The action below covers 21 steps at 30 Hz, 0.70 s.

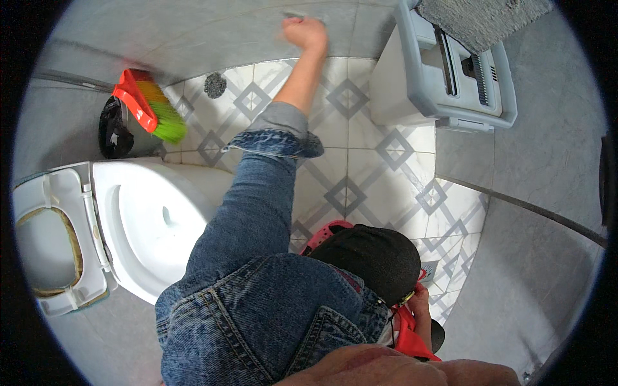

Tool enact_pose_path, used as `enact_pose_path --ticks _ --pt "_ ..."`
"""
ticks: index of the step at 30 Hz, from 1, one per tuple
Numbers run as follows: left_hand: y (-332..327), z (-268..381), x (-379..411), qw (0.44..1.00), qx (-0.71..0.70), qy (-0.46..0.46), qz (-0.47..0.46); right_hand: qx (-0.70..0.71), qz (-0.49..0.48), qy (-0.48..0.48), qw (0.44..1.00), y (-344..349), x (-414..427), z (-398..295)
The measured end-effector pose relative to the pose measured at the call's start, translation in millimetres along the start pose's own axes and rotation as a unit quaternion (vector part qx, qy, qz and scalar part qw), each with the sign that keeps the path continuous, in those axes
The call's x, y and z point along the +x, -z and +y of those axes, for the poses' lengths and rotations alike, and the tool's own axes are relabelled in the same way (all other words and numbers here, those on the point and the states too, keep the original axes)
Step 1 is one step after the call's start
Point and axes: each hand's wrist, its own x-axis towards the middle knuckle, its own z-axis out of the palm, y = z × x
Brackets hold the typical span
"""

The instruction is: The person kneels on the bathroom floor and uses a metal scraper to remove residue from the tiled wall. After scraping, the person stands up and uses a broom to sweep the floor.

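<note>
Motion blurs my left hand [305,34], which reaches from a rolled denim sleeve [270,144] to the grey wall [203,29]. Its fingers look curled, with a small greyish thing near the tips; whether they hold it cannot be told. My right hand [419,298] is at the lower right, beside a rounded black fabric shape [372,263], a yellow edge and red cloth [410,337]; its fingertips are hidden. A dark grey scouring pad [215,85] lies on the tiled floor, close to the wall and left of the reaching arm.
At left is a white toilet [145,227] with its seat [96,284] raised. A red brush [137,103] with green and yellow bristles stands near a black plastic bag [113,130]. At upper right a white appliance [396,87] carries a grey mat [483,21]. A pink clog [328,234] partly shows.
</note>
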Motion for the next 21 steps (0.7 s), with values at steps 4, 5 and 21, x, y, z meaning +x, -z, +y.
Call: enact_pose_path --ticks 4,5,21 --pt "-30 6 -34 0.996 0.023 -0.079 -0.045 -0.002 -0.024 -0.006 1.000 9 8 -5" --pt "-40 9 -49 0.993 0.069 -0.089 -0.042 0.000 -0.021 -0.013 1.000 12 7 -9" --pt "-31 -7 -46 0.952 -0.197 0.210 -0.104 0.079 -0.011 -0.008 0.997 8 -2 -8"
